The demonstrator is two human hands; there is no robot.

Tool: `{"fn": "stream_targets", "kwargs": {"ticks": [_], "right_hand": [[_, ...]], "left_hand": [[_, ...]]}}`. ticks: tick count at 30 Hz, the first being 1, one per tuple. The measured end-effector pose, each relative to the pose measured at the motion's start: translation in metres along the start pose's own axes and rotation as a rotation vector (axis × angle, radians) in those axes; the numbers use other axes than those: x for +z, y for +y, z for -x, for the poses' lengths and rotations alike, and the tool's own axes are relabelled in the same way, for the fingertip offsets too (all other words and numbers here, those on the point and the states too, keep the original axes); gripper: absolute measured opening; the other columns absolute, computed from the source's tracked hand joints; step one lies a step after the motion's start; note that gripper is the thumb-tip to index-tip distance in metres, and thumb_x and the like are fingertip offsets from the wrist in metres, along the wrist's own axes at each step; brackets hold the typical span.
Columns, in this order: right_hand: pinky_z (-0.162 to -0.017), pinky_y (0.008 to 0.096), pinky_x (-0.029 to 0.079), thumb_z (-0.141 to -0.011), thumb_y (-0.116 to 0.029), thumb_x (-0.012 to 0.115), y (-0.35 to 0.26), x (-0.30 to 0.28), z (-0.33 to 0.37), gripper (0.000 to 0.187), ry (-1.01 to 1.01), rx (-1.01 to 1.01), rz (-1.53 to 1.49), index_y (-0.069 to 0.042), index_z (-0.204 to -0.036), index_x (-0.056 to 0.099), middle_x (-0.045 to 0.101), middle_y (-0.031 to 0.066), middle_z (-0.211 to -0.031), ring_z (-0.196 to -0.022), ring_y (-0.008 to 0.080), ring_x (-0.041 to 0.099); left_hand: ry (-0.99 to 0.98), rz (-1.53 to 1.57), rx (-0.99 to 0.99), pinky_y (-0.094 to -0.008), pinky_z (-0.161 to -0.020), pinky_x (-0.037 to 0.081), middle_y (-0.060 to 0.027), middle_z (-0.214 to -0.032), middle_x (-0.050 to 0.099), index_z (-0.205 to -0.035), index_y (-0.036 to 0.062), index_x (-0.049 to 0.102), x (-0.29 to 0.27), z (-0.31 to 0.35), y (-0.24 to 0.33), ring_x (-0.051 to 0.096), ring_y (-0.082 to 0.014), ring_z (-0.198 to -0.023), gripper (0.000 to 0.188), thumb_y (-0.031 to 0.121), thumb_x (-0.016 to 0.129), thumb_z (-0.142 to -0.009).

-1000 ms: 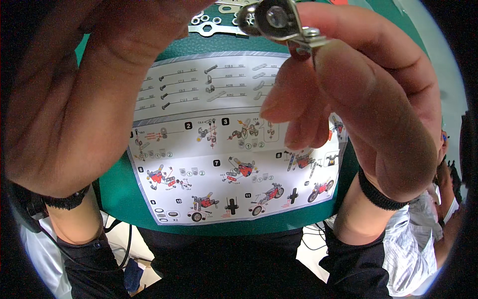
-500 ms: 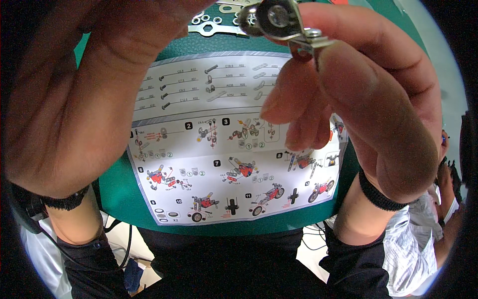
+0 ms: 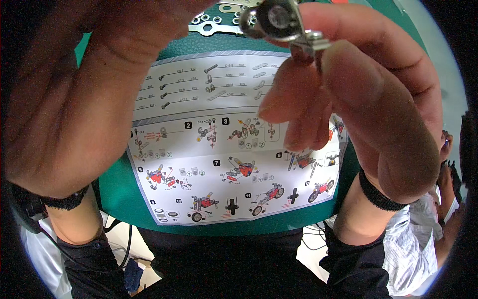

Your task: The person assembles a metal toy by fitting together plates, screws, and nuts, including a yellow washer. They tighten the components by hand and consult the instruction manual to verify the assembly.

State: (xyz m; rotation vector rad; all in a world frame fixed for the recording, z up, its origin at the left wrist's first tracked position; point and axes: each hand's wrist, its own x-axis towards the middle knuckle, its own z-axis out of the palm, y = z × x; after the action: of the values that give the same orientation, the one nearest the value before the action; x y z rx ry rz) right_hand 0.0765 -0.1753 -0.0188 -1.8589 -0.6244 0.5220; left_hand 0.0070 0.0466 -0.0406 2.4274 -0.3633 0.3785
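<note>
My right hand (image 3: 378,89) is raised close to the camera, thumb and forefinger pinching a small metal bracket assembly (image 3: 295,31). It has bent plates with rounded ends, a round hole and a bolt or nut on the lower plate. The other fingers curl loosely beneath it. At the upper left my left hand (image 3: 84,104) is raised with its palm side showing; its fingers run out past the top edge, so what they do is hidden. Below both hands lies a printed instruction sheet (image 3: 199,107) with part drawings and steps of a toy motorcycle.
A flat metal wrench (image 3: 211,29) lies at the back of the green table mat (image 3: 117,192), beside several small nuts (image 3: 205,18) and perforated metal strips (image 3: 230,8). At the right edge another person in a white sleeve (image 3: 411,254) sits near. Cables (image 3: 128,249) hang at lower left.
The bracket assembly has turned slightly in my right fingers. My left hand has shifted a little at the top; the sheet and loose parts stay put.
</note>
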Motion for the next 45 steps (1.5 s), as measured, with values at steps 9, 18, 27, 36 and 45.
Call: {"fn": "stream_targets", "kwargs": {"ticks": [9,18,27,36,45], "right_hand": [[-0.06,0.0237,0.051,-0.083,0.0,0.055,-0.022,-0.002,-0.005,0.014,0.284,0.11,-0.088,0.01,-0.094,0.057,0.064,0.0161,-0.078,-0.065,0.0137,0.061],[-0.057,0.0188,0.044,-0.086,-0.013,0.059,0.013,-0.015,-0.005,0.022,0.238,-0.046,0.073,0.001,-0.103,0.061,0.067,0.0081,-0.084,-0.068,0.0098,0.061],[-0.056,0.0181,0.044,-0.085,-0.013,0.061,0.007,-0.012,-0.003,0.021,0.265,-0.125,0.091,0.0,-0.102,0.062,0.067,0.0065,-0.084,-0.068,0.0086,0.061],[-0.058,0.0188,0.045,-0.085,-0.013,0.06,0.009,-0.003,-0.002,0.023,0.2,-0.153,0.134,0.003,-0.101,0.06,0.066,0.0088,-0.084,-0.07,0.0095,0.06],[-0.058,0.0192,0.044,-0.086,-0.01,0.058,-0.005,-0.008,-0.002,0.022,0.35,-0.207,0.067,0.004,-0.103,0.06,0.066,0.0098,-0.084,-0.069,0.0101,0.06]], "left_hand": [[0.028,0.078,-0.19,-0.0253,-0.065,0.045,-0.0086,-0.086,0.063,-0.096,0.0011,0.058,0.004,-0.008,0.009,0.058,-0.0184,-0.071,0.021,0.009,0.067,-0.078],[-0.218,-0.197,0.045,-0.0343,-0.063,0.042,-0.0122,-0.078,0.049,-0.084,-0.0006,0.052,0.003,-0.008,0.012,0.051,-0.0297,-0.071,0.053,0.029,0.081,-0.051],[-0.223,-0.26,0.018,-0.0364,-0.068,0.041,-0.0127,-0.081,0.051,-0.082,0.0027,0.051,-0.001,-0.006,0.022,0.05,-0.0323,-0.082,0.045,0.019,0.08,-0.052],[-0.255,0.071,-0.177,-0.0341,-0.062,0.042,-0.0143,-0.073,0.057,-0.092,0.0019,0.052,-0.004,-0.011,0.024,0.058,-0.0286,-0.07,0.036,0.005,0.072,-0.062],[-0.248,0.435,-0.19,-0.0245,-0.074,0.048,-0.0103,-0.091,0.066,-0.102,-0.0045,0.061,-0.028,-0.017,0.003,0.061,-0.0131,-0.08,0.025,0.006,0.064,-0.079]]}}
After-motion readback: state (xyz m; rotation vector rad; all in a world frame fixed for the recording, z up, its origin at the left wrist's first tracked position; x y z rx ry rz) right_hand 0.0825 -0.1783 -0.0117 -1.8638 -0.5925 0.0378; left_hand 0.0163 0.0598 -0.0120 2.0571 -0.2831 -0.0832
